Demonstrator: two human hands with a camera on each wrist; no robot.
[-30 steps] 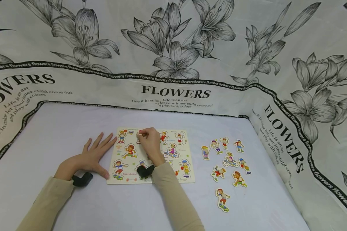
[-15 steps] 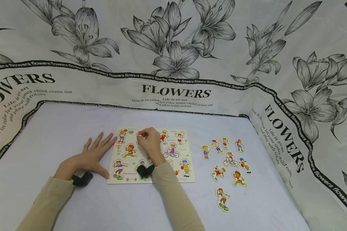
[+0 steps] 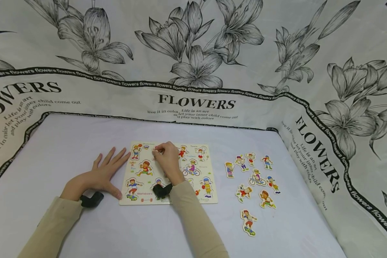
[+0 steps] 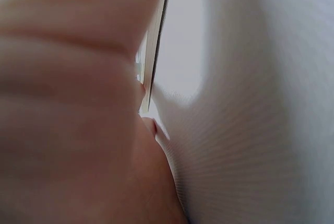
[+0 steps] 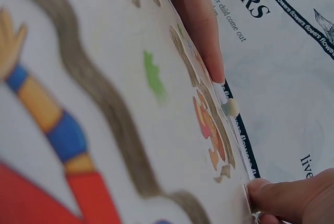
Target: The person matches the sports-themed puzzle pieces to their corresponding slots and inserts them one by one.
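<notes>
A pale puzzle board [image 3: 210, 165] printed with sporty child figures lies flat on the table. My right hand [image 3: 168, 159] bends over its upper middle, thumb and forefinger pinching a small cut-out puzzle piece at the board's surface. The hand covers most of that piece; in the right wrist view its pale edge [image 5: 230, 107] shows between forefinger [image 5: 206, 46] and thumb [image 5: 284, 198]. My left hand [image 3: 100, 175] rests with spread fingers at the board's left edge, thumb at the near left corner. Blurred palm [image 4: 68, 104] fills much of the left wrist view.
Several loose figure pieces lie right of the board, among them a cyclist [image 3: 256, 178], a runner [image 3: 266, 200] and a skateboarder [image 3: 248, 223]. Flower-printed cloth [image 3: 196, 104] rises behind and on both sides of the white table [image 3: 93, 229].
</notes>
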